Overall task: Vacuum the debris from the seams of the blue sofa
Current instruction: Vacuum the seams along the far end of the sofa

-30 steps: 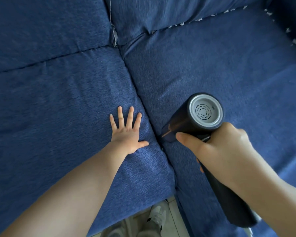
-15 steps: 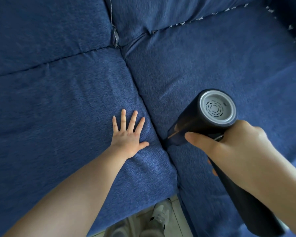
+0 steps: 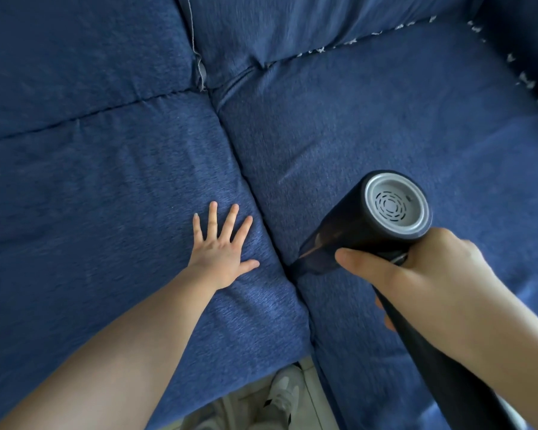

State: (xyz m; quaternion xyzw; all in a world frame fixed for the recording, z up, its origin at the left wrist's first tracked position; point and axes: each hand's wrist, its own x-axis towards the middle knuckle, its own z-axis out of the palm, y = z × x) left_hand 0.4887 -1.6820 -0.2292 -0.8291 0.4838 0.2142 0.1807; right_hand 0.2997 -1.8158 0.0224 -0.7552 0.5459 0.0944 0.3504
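At the centre seam [image 3: 261, 209]: my right hand [image 3: 416, 274] grips the vacuum [image 3: 354, 231], nozzle in the seam, which runs away up-left; left hand [image 3: 221, 256] flat, fingers [image 3: 213, 215] spread, beside it.

The deep blue woven-fabric sofa [image 3: 137, 169] fills most of the frame, its cloth finely flecked with lighter blue threads and its seams showing as darker lines. Small white bits of debris [image 3: 320, 51] dot the seam at the upper right. The matte black cylindrical handheld vacuum [image 3: 361, 225], right of centre, has a silver-grey round end cap [image 3: 396, 207] with dark slots in concentric rings. A white shoe with black trim [image 3: 281, 395] shows at the bottom centre.
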